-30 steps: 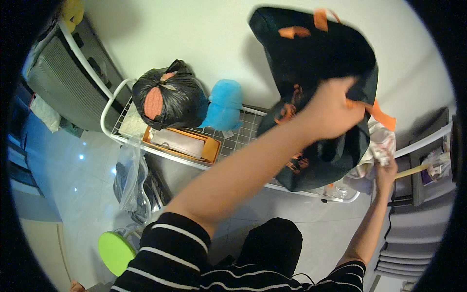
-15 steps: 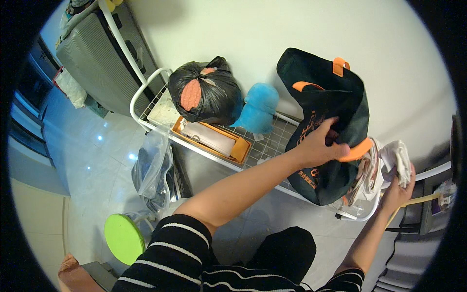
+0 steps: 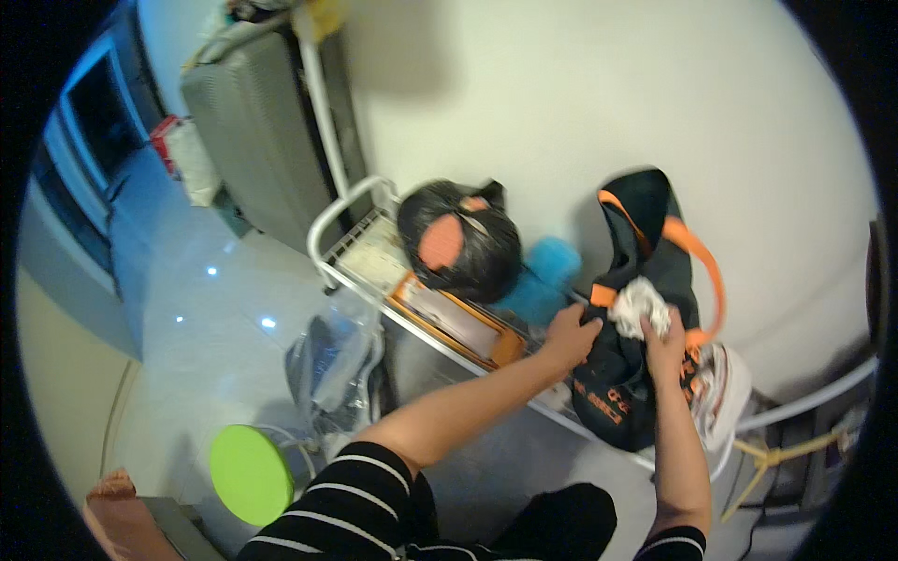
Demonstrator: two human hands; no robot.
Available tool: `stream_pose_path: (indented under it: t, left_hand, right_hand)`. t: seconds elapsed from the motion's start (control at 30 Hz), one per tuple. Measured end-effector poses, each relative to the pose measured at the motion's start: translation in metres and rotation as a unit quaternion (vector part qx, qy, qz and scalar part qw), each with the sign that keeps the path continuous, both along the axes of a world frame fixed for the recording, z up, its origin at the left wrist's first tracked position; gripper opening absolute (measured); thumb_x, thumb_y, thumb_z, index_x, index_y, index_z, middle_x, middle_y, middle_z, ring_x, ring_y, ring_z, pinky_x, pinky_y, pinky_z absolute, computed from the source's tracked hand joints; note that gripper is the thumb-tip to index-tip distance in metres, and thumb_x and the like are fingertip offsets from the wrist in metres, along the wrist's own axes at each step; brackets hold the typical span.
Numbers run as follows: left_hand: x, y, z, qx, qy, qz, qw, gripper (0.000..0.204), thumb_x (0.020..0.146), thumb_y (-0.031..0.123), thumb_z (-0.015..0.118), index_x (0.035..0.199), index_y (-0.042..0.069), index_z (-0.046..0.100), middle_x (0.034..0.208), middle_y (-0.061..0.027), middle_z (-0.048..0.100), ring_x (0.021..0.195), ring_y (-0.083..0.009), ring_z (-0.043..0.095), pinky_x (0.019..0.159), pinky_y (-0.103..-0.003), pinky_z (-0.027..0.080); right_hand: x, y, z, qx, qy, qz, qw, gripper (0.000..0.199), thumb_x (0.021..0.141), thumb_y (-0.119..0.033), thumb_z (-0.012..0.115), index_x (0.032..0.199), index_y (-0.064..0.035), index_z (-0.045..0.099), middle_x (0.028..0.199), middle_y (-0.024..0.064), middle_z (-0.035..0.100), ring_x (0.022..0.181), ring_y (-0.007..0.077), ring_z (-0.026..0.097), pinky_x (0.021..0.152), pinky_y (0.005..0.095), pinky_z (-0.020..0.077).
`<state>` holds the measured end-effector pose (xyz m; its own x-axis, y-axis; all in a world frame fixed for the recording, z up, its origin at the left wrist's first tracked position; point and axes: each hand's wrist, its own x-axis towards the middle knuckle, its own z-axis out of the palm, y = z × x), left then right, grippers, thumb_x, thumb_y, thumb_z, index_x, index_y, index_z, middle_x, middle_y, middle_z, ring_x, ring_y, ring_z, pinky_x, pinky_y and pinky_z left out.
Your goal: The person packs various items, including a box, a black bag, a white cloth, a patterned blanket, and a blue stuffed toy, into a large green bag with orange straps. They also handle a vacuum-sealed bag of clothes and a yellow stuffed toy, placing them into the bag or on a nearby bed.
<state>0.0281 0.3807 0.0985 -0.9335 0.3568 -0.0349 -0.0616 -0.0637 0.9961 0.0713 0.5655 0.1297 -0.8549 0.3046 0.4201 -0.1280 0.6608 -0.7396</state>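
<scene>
Upright, the bag (image 3: 645, 309) (mouth up) — both hands (image 3: 571, 337) (image 3: 666, 344) pinch it, right clutching cloth (image 3: 640, 304).

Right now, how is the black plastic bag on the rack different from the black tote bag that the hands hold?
The black plastic bag is round, glossy and knotted shut; the black tote bag is taller, matte and open at the top. The plastic bag lies untouched, while the left hand grips the tote's edge and the right hand holds a crumpled white wad at its mouth. Both sit on the white wire rack and show orange.
</scene>
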Motion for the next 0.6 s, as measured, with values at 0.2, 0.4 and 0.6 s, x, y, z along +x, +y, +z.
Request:
stream_pose_path:
  t: [0.2, 0.4, 0.6]
  left_hand:
    - [-0.017, -0.044, 0.002, 0.051, -0.138, 0.026, 0.989, 0.036, 0.087, 0.027, 0.063, 0.113, 0.004, 0.053, 0.09, -0.0062, 0.058, 0.073, -0.0146, 0.055, 0.061, -0.029, 0.046]
    - [-0.011, -0.079, 0.042, 0.154, 0.072, 0.108, 0.98, 0.04, 0.094, 0.034, 0.053, 0.117, 0.001, 0.05, 0.103, -0.0072, 0.056, 0.093, -0.0138, 0.052, 0.082, -0.027, 0.043]
    - [0.002, -0.123, 0.044, 0.096, -0.062, -0.071, 0.991, 0.043, 0.089, 0.032, 0.061, 0.12, 0.005, 0.049, 0.107, -0.0073, 0.057, 0.092, -0.0166, 0.059, 0.069, -0.03, 0.052]
  right_hand:
    - [-0.013, -0.003, -0.033, 0.02, 0.022, -0.065, 0.997, 0.03, 0.085, -0.023, 0.066, 0.099, 0.0006, 0.056, 0.087, 0.0113, 0.062, 0.079, 0.0195, 0.059, 0.074, 0.0303, 0.0456]
    - [0.001, -0.093, 0.055, -0.061, 0.06, 0.07, 0.994, 0.025, 0.081, -0.015, 0.066, 0.101, -0.0024, 0.057, 0.082, 0.004, 0.06, 0.07, 0.0124, 0.056, 0.06, 0.0251, 0.045]
    - [0.005, -0.143, 0.046, -0.313, -0.303, 0.184, 0.881, 0.022, 0.082, -0.021, 0.068, 0.094, -0.0055, 0.058, 0.069, 0.0004, 0.057, 0.046, 0.0065, 0.047, 0.037, 0.0193, 0.0331]
